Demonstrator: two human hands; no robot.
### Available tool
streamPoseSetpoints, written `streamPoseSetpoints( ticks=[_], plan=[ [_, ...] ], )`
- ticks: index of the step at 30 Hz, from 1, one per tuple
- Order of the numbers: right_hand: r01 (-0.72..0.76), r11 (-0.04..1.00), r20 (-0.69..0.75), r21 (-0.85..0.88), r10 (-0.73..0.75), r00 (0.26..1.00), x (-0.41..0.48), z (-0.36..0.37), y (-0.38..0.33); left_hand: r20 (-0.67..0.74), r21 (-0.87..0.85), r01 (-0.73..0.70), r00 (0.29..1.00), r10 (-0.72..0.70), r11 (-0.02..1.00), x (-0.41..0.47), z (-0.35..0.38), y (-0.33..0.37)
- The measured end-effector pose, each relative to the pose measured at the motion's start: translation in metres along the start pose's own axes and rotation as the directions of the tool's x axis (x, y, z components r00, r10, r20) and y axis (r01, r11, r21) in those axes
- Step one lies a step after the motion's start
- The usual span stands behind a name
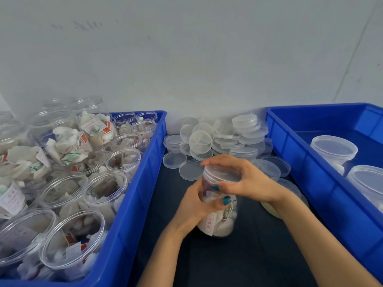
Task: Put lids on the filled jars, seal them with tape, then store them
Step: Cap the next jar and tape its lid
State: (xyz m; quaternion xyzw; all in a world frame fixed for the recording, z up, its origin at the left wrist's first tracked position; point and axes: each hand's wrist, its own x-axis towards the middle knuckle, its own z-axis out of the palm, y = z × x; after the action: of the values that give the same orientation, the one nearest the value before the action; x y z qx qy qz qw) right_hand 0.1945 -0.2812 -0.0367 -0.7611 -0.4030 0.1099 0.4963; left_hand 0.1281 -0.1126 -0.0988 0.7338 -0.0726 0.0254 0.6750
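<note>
Two hands, left hand (193, 204) gripping one jar (217, 214), right hand (242, 179) on lid (219, 172)

A clear plastic cylindrical jar (217, 214), packed with white sachets bearing red-printed tags, stands upright on the dark surface, gripped around its upper body by the left hand (196, 206). A clear round plastic lid (221, 172) sits on its mouth, directly above that grip, covered by the right hand (242, 179). Beyond the grip lies a heap of loose clear round lids (219, 137). Left of it, open filled jars (103, 189) crowd together; right of it stand lidded jars (333, 149).
</note>
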Motion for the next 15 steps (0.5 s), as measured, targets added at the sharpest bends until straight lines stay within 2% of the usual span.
streamPoseSetpoints(
  ticks=[2, 4, 8, 11, 13, 15],
  plan=[
    [-0.020, 0.998, 0.084, 0.065, 0.015, 0.996, 0.001, -0.004, 0.000, 0.049, -0.032, 0.023, 0.999, -0.022, 0.999, 0.000, -0.002, 0.002],
    [-0.046, 0.991, 0.100, 0.126, 0.034, 0.994, 0.001, -0.004, 0.001, 0.050, -0.024, 0.034, 0.998, -0.033, 0.999, 0.001, -0.001, 0.003],
    [-0.045, 0.994, -0.054, 0.104, 0.051, 0.997, 0.002, 0.003, 0.004, -0.103, 0.082, -0.019, 0.994, 0.028, 0.996, 0.004, 0.006, 0.000],
    [-0.018, 0.998, -0.086, 0.068, 0.024, 0.996, -0.002, 0.007, -0.001, -0.159, 0.217, -0.017, 0.986, 0.052, 0.976, 0.003, 0.007, -0.003],
    [-0.030, 0.999, -0.121, 0.029, 0.033, 0.992, -0.004, 0.011, -0.006, -0.209, 0.468, -0.004, 0.971, 0.115, 0.884, 0.000, 0.011, 0.003],
    [-0.073, 0.997, -0.284, -0.032, 0.061, 0.957, -0.003, 0.021, -0.011, -0.276, 0.709, 0.001, 0.920, 0.276, 0.705, -0.001, 0.018, 0.007]
  ],
)
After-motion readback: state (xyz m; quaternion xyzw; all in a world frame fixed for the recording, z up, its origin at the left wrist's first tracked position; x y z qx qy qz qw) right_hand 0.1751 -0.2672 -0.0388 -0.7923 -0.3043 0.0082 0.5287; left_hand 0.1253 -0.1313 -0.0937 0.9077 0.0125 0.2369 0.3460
